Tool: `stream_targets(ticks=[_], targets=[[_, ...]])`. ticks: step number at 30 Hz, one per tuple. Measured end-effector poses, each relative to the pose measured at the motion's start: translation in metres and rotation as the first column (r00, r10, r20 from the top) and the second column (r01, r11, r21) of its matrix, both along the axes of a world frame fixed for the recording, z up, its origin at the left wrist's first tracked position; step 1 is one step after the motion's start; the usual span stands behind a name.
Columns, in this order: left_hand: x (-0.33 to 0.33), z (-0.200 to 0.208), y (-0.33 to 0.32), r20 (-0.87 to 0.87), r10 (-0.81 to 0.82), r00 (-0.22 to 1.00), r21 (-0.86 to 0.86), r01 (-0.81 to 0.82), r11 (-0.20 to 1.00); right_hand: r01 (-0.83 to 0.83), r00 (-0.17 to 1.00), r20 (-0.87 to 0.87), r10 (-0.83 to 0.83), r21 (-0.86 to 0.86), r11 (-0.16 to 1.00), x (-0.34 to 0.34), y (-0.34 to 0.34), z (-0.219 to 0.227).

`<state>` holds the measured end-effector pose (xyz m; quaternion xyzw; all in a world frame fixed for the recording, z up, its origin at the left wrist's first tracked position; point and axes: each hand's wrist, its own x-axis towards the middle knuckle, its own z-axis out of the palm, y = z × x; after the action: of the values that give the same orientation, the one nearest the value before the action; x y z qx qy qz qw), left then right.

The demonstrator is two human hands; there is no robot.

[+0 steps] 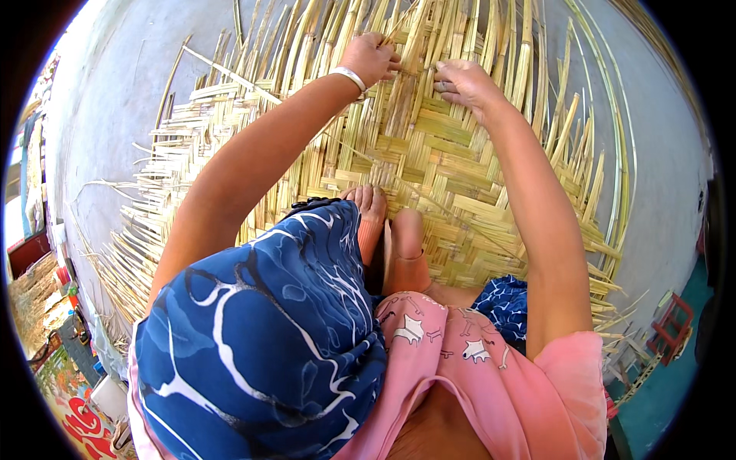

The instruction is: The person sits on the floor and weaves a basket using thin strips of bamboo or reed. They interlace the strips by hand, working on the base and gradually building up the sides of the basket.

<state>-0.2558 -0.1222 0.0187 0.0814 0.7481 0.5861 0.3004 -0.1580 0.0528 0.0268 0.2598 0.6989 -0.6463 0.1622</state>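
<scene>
A large mat of woven split-cane strips (429,165) in yellow-green lies on the ground before me, its loose strips (468,31) spreading out at the far edge. Over the far part of the weave, my left hand (370,60), with a white bangle at the wrist, is closed around some cane strips. To its right my right hand (464,84), wearing a ring, has its fingers curled together low over the weave. What sits between those fingertips is too small to make out. A raised bundle of strips stands between the two hands.
My bare feet (368,205) rest on the mat, under blue patterned cloth (261,330). Long green strips (621,153) lie on the grey floor (107,138) at the right. A red-brown frame-like object (673,328) stands at the far right; clutter fills the lower left.
</scene>
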Motion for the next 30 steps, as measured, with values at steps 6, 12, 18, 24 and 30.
stream_targets(ticks=[6, 12, 18, 24, 30], targets=[[-0.003, -0.012, 0.013, 0.092, 0.075, 0.993, 0.032, -0.079, 0.996, -0.07, 0.997, 0.05, 0.062, 0.172, 0.983, -0.015, -0.005, 0.003], [0.0, 0.003, 0.016, 0.038, 0.178, 0.983, -0.044, -0.176, 0.983, -0.013, 0.995, -0.091, 0.051, 0.38, 0.925, -0.019, -0.004, -0.018], [-0.029, -0.05, 0.012, -0.141, -0.152, 0.978, -0.237, 0.115, 0.965, -0.044, 0.999, 0.032, 0.042, 0.056, 0.997, -0.02, -0.004, 0.012], [-0.07, -0.144, 0.005, -0.304, -0.448, 0.841, -0.176, 0.412, 0.894, 0.066, 0.993, -0.11, -0.048, 0.163, 0.984, -0.014, 0.024, 0.013], [-0.036, -0.079, 0.009, -0.048, -0.277, 0.96, 0.003, 0.277, 0.961, 0.016, 1.0, 0.016, -0.025, 0.38, 0.925, -0.012, 0.064, -0.008]])
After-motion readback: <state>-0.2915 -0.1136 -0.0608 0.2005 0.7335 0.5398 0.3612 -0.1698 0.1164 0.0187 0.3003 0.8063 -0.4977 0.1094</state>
